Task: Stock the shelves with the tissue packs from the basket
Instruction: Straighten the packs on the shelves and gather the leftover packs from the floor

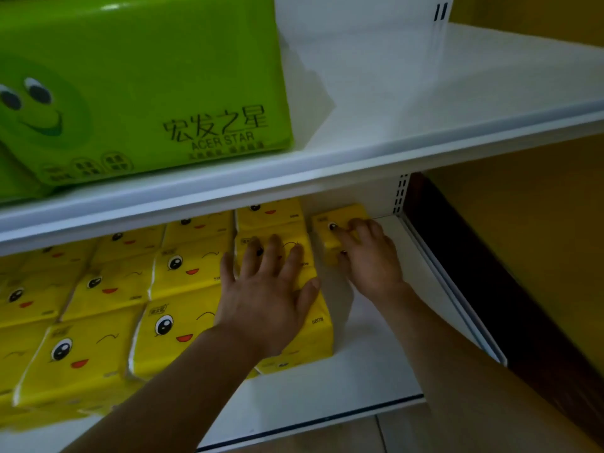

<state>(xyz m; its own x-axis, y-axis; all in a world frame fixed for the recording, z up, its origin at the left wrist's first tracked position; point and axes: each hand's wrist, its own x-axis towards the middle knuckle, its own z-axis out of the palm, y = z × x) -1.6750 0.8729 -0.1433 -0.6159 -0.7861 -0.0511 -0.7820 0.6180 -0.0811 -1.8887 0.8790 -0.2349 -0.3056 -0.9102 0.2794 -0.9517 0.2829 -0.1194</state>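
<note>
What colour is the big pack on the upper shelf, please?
Bright green pack with a smiley face, head view.

one head-worn view looks forward and down, close in, at the lower shelf (376, 384) beneath an upper one.
</note>
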